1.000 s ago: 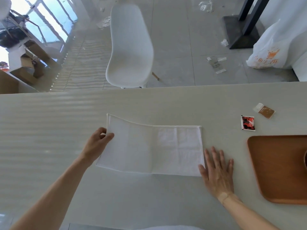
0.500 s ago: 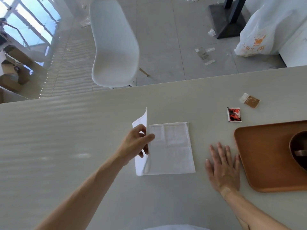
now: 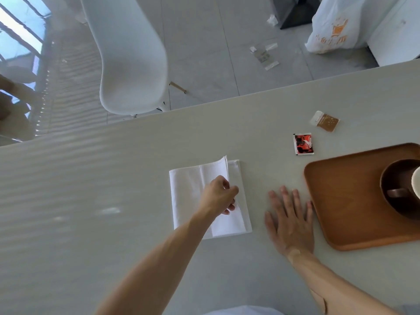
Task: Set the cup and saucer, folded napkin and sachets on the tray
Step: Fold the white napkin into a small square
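A white napkin (image 3: 188, 196) lies folded over on the pale table, its top flap still slightly raised at the far edge. My left hand (image 3: 219, 195) pinches that flap near the napkin's middle. My right hand (image 3: 289, 220) rests flat on the table, fingers spread, between the napkin and the wooden tray (image 3: 341, 201). On the tray's right side stands a dark brown saucer (image 3: 395, 194) with a cup (image 3: 417, 183) cut off by the frame edge. A red and black sachet (image 3: 303, 143) and a brown sachet (image 3: 325, 121) lie on the table beyond the tray.
The table's far edge (image 3: 227, 100) runs diagonally across the view. Behind it stands a white chair (image 3: 131, 60). A white plastic bag (image 3: 334, 26) and scraps of litter (image 3: 264, 55) lie on the grey floor.
My left hand has carried the napkin's left half over onto the right half, making it a smaller square. My right hand has slid off the napkin toward the tray. The view has shifted right.
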The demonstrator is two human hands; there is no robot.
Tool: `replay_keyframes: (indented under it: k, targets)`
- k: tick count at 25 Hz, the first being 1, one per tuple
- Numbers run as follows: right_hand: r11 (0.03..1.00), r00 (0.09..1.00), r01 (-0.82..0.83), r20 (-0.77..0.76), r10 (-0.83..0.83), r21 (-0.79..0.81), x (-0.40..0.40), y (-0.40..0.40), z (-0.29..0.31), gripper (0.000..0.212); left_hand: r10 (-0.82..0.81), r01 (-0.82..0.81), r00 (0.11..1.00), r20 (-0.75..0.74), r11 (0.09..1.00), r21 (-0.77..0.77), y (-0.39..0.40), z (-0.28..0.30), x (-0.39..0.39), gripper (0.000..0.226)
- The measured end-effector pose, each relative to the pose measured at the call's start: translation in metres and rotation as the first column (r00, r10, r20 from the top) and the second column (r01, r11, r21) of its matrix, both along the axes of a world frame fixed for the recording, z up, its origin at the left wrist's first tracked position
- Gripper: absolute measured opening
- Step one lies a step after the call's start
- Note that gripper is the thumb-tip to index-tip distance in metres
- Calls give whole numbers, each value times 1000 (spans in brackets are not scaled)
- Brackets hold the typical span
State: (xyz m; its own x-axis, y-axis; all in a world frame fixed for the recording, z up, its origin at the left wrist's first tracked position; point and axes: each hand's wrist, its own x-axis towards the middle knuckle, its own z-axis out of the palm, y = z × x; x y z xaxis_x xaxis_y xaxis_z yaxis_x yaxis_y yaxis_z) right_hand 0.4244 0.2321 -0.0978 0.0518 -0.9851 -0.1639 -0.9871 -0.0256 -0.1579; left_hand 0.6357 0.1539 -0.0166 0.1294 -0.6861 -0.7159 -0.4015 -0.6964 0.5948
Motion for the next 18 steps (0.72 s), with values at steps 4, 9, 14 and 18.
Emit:
replay_keyframes:
  k: [4, 9, 14, 18]
  targets:
    - [1000, 1000, 0, -1, 0, -4, 0, 0, 0, 61, -71, 70, 993, 91, 997, 14, -2, -14, -14, 17]
    - [1000, 1000, -1, 15, 1, -22, 0, 1, 1, 61, -204, 202, 954, 218, 979, 32, 6, -18, -19, 25]
    - [999, 1000, 6, 17, -6, -35, 0, 0, -1, 62, -384, 393, 899, 208, 920, 2, 15, -17, -9, 23]
    - [999, 999, 13, 53, -10, -53, -1, 0, 1, 61, -332, 383, 917, 223, 888, -255, 40, -16, 18, 13]
